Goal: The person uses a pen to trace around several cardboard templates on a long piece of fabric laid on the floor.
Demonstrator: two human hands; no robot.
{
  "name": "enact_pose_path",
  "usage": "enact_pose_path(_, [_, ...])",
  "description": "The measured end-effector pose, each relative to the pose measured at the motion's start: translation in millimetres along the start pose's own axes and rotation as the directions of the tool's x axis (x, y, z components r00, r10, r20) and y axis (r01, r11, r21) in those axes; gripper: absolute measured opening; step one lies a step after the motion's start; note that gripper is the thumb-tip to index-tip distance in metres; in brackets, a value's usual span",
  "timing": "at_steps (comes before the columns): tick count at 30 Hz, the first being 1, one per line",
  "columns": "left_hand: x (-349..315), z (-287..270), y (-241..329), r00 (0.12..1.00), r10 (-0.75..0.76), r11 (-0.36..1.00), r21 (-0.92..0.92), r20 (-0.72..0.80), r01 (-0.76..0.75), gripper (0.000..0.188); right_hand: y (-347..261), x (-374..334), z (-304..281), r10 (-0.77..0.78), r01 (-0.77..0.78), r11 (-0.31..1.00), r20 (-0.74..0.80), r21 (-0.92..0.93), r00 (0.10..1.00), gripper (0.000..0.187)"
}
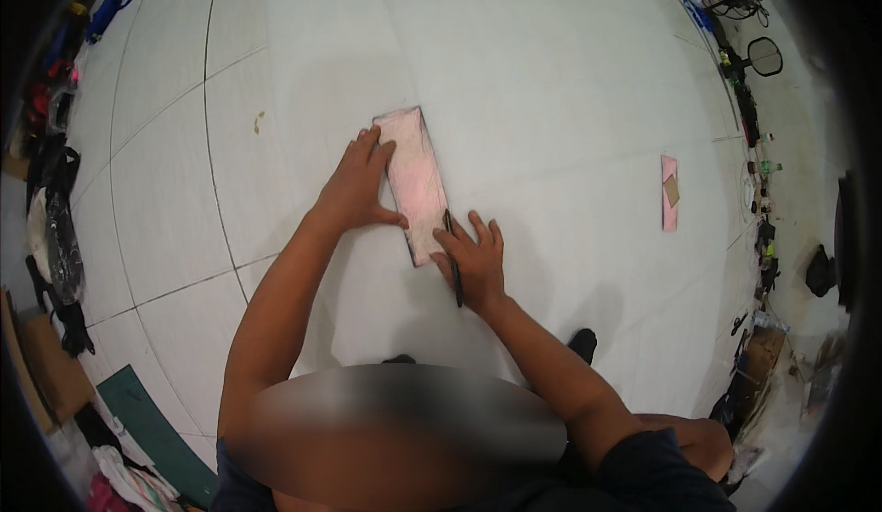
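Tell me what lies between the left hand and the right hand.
In the head view, a pink strip lies between the left hand and the right hand, which holds a slim dark tool.

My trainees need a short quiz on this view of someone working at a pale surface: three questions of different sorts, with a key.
1. Multiple choice: Which hand holds the slim black tool? A) left; B) right; C) neither.
2. True or false: The left hand touches the large pink strip.
3. Fill in the blank: The narrow pink strip at the picture's right has a small ____-coloured piece on it.

Key: 1. B, the right hand. 2. True; its fingers are along the strip's left side. 3. Tan.
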State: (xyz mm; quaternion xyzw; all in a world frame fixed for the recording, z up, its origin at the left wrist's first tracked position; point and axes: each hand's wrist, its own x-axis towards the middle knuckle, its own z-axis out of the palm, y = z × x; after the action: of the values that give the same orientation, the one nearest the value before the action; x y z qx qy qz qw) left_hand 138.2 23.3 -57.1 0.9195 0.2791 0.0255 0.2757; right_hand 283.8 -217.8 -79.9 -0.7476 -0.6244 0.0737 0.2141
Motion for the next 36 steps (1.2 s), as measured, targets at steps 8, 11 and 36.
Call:
enact_pose_path(8, [-0.6,-7.9,7.6,0.997,-0.049,0.998,-0.026,0.056,0.051,0.119,-2.2,3.2,-5.4,0.006,-0.007,1.0,0.016,0.031,1.0,0.04])
enact_pose_path(11, [0.1,-4.3,3.6,1.0,-0.007,0.999,-0.031,0.029,0.008,0.12,-1.3,2.5,-3.3,0.008,-0.008,1.0,-0.001,0.026,1.0,0.04])
enact_pose_path(36, [2.3,-4.7,9.0,0.998,-0.032,0.994,0.109,0.061,0.025,0.122,-28.1,-5.8,-27.9,0.204,-0.298,0.784,0.228,0.545,0.952,0.021])
